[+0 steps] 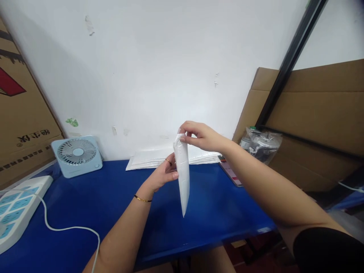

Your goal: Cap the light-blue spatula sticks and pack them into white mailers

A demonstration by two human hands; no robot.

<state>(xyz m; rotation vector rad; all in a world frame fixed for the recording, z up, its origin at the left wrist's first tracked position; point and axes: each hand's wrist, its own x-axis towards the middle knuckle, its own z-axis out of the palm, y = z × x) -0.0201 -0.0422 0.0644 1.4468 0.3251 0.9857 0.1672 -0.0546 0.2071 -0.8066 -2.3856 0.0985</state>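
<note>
I hold a white padded mailer [182, 174] upright and edge-on above the blue table [113, 204]. My right hand [199, 135] pinches its top end with the fingers closed. My left hand [163, 173] grips the envelope's left side at mid-height; it wears a ring and a thin gold bracelet. The mailer's lower corner hangs free above the tabletop.
A stack of white mailers [159, 157] lies at the back against the wall. A small light-blue fan [76, 154] stands at the left, with a power strip [17, 206] and its white cord nearer. Phone [231, 173], plastic bag [261, 146] and cardboard boxes [318, 117] at right.
</note>
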